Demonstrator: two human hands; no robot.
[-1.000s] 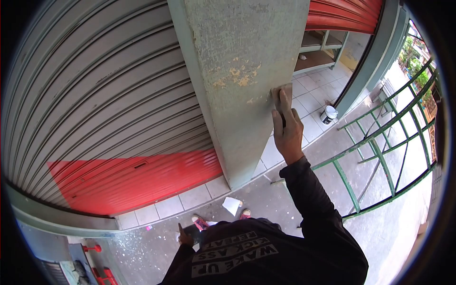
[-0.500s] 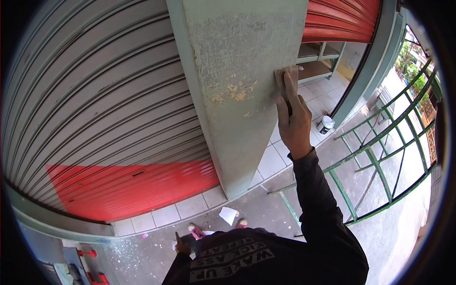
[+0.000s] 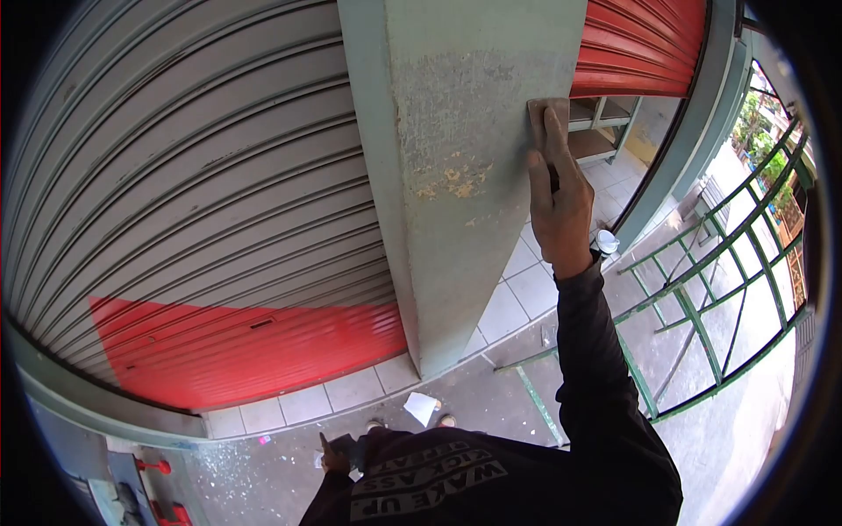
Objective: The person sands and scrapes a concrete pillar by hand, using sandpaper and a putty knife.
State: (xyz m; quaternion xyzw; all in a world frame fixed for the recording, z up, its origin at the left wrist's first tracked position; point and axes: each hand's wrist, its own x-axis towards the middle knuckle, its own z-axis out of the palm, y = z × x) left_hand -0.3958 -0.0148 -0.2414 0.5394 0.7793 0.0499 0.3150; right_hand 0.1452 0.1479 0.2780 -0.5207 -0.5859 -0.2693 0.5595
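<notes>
My right hand (image 3: 563, 206) presses a small brown piece of sandpaper (image 3: 536, 111) against the right-hand part of a pale green pillar (image 3: 460, 263). Its fingers lie along the back of the sheet. Left of the sandpaper, the pillar's face carries a grey scuffed band and a yellowish patch of chipped paint (image 3: 458, 182). Down by my body, my left hand (image 3: 333, 459) is small in view with its fingers curled. A dark shape lies beside it, and what that hand holds I cannot make out.
A grey roller shutter (image 3: 219, 175) with a red lower part stands left of the pillar. To the right are a red shutter (image 3: 640, 44), shelves (image 3: 592, 143), a white-lidded can (image 3: 605, 243) and a green metal frame (image 3: 688, 307). White paper (image 3: 421, 408) and flakes litter the floor.
My right hand and the sandpaper have slid slightly up along the pillar. The view has shifted, so the pillar sits further right. A dark shape now shows beside my left hand.
</notes>
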